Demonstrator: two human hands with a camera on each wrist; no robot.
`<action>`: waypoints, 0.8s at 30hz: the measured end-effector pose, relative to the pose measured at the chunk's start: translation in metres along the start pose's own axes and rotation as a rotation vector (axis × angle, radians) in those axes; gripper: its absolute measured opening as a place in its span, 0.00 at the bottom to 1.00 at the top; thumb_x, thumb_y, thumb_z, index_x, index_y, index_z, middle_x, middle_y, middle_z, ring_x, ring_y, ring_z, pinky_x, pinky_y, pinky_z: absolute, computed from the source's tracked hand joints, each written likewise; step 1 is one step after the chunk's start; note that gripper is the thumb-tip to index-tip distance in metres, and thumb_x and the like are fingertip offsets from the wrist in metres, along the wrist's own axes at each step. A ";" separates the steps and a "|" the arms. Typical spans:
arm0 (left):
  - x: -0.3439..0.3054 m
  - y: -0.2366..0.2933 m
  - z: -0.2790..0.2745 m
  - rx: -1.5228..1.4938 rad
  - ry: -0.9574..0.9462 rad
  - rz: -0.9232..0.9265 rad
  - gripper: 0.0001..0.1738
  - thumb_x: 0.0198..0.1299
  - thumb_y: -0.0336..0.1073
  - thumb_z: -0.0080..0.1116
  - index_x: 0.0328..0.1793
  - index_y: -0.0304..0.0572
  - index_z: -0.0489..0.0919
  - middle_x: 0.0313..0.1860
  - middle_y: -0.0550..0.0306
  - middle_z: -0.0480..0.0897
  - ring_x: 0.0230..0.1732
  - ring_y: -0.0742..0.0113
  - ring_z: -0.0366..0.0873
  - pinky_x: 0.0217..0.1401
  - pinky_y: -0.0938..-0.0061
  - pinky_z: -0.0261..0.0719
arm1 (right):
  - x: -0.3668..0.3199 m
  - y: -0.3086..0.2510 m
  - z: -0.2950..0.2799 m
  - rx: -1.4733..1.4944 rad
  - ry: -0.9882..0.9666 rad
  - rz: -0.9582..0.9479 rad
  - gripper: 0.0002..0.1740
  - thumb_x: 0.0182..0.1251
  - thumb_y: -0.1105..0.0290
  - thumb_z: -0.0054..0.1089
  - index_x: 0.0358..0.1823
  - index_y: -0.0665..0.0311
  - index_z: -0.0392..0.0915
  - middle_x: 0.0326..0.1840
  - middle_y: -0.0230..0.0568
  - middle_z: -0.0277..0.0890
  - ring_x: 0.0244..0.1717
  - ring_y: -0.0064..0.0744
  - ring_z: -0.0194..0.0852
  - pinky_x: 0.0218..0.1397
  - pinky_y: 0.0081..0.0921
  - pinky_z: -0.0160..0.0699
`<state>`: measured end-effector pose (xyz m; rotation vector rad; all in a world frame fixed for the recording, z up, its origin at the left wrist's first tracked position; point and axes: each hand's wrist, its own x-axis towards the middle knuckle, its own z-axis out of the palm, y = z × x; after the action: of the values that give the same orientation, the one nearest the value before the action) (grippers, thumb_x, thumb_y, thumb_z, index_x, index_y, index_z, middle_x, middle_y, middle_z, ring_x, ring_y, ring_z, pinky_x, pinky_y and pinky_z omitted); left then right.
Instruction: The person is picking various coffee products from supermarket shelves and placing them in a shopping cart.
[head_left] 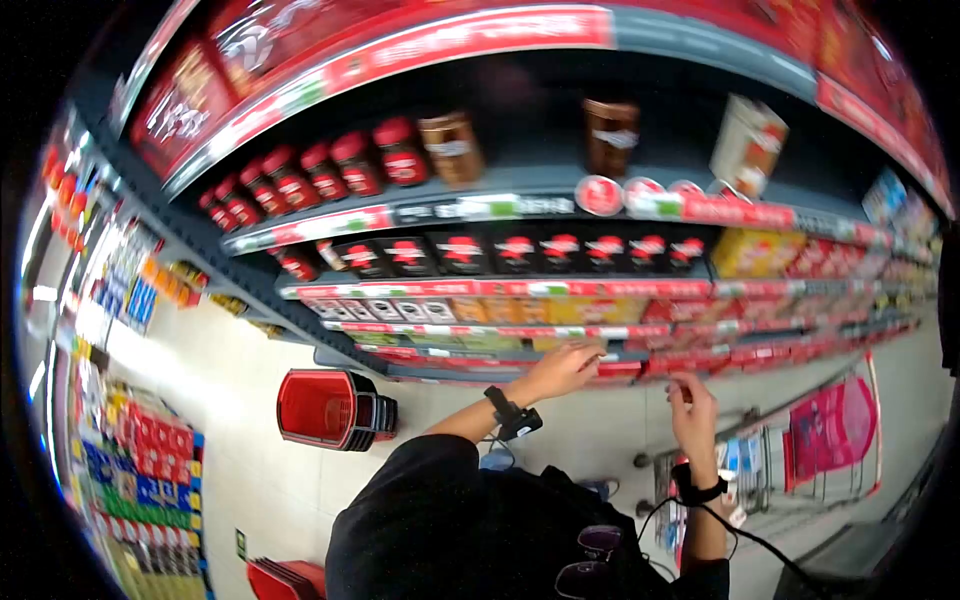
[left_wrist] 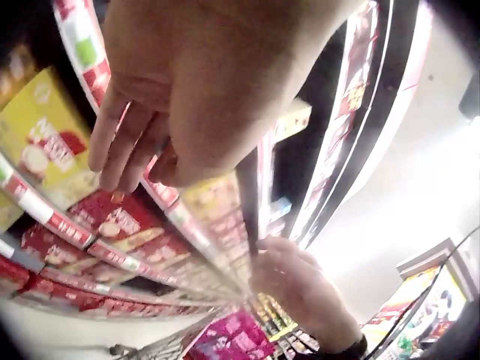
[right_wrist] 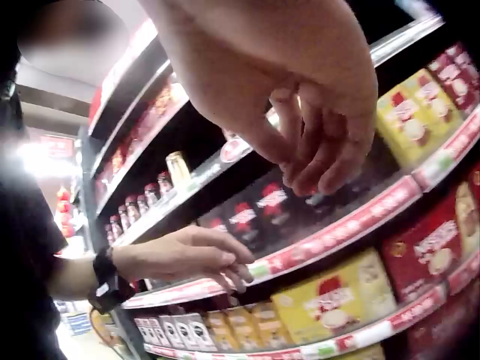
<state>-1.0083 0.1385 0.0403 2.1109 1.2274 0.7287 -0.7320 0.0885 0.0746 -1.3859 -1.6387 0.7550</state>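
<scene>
My left hand (head_left: pixel 562 371) reaches out in front of the lower shelves, its fingers relaxed and holding nothing. To its right, my right hand (head_left: pixel 694 418) hangs in the air with loosely bent fingers and nothing in them. In the right wrist view, black boxes (right_wrist: pixel 244 219) with red labels and a yellow box (right_wrist: pixel 334 300) sit on the shelves behind both hands. Dark red boxes (left_wrist: pixel 124 221) and another yellow box (left_wrist: pixel 45 142) show beyond the left fingers in the left wrist view.
Red-lidded jars (head_left: pixel 352 165) and a brown canister (head_left: pixel 610 138) stand on an upper shelf. A shopping cart (head_left: pixel 775 450) with goods is at the right. Stacked red baskets (head_left: pixel 318 408) stand on the floor at the left, across from piled boxed goods (head_left: pixel 150 460).
</scene>
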 end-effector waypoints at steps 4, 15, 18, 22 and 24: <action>-0.038 -0.024 -0.123 0.041 0.357 0.048 0.14 0.67 0.32 0.56 0.57 0.37 0.80 0.48 0.43 0.84 0.45 0.44 0.84 0.48 0.59 0.82 | 0.038 -0.121 0.086 0.019 -0.209 -0.263 0.09 0.69 0.75 0.63 0.48 0.67 0.81 0.37 0.44 0.82 0.33 0.34 0.83 0.37 0.27 0.80; -0.095 -0.034 -0.355 0.509 1.125 0.085 0.26 0.62 0.29 0.61 0.67 0.37 0.74 0.62 0.41 0.75 0.56 0.43 0.77 0.57 0.58 0.79 | 0.151 -0.346 0.260 -0.356 0.126 -0.863 0.22 0.65 0.73 0.61 0.61 0.64 0.75 0.62 0.52 0.71 0.41 0.56 0.84 0.41 0.43 0.84; -0.078 -0.039 -0.376 0.610 1.168 0.070 0.31 0.59 0.33 0.64 0.70 0.38 0.72 0.65 0.39 0.72 0.64 0.40 0.71 0.62 0.56 0.76 | 0.185 -0.370 0.285 -0.538 0.200 -0.789 0.26 0.65 0.68 0.60 0.65 0.65 0.73 0.66 0.67 0.66 0.45 0.64 0.82 0.43 0.49 0.86; -0.050 -0.043 -0.387 0.736 1.120 0.103 0.34 0.58 0.39 0.63 0.71 0.38 0.70 0.68 0.33 0.70 0.66 0.37 0.67 0.64 0.48 0.71 | 0.222 -0.367 0.311 -0.729 0.270 -0.731 0.31 0.64 0.63 0.61 0.69 0.63 0.70 0.66 0.73 0.65 0.45 0.67 0.82 0.42 0.52 0.86; -0.039 -0.042 -0.390 0.782 1.113 0.084 0.34 0.58 0.43 0.63 0.71 0.38 0.71 0.68 0.33 0.70 0.65 0.38 0.68 0.61 0.50 0.72 | 0.224 -0.367 0.315 -0.725 0.232 -0.701 0.32 0.64 0.64 0.62 0.69 0.62 0.69 0.64 0.71 0.67 0.43 0.66 0.83 0.40 0.52 0.86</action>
<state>-1.3229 0.2037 0.2692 2.3665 2.2792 1.8396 -1.1906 0.2535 0.2907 -1.1425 -2.1049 -0.4331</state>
